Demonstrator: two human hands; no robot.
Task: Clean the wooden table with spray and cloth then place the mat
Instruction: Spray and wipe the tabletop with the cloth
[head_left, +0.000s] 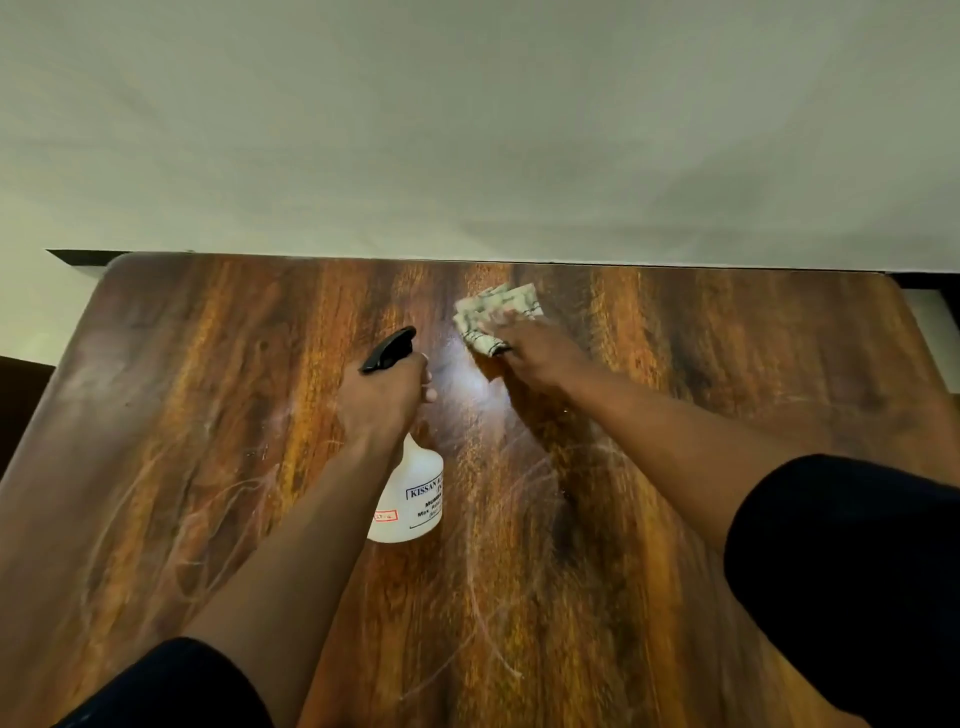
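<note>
the left hand (382, 402) is wrapped around the neck of a white translucent plastic spray bottle with a black trigger head (410, 493), fingers curled closed over it, with a fingertip showing on the right side of the neck just under the head. the black head pokes out above the hand and points away from the person toward the far side of the table, while the bottle's body hangs below the wrist, showing a printed label and a small red-edged sticker; whether its base touches the surface cannot be told. the right hand (530, 353) lies flat and spread on a crumpled pale green and white patterned cloth (493, 314), pressing it against the dark brown glossy wooden table with streaked grain (208, 415), near the far edge and just right of centre. the cloth sticks out beyond the fingers toward the plain pale wall (467, 130) that the table stands against. a bright patch of glare sits on the wood between the two hands. faint whitish curved streaks cross the nearer half of the surface. both forearms are bare, with dark short sleeves (852, 582) at the bottom corners.
</note>
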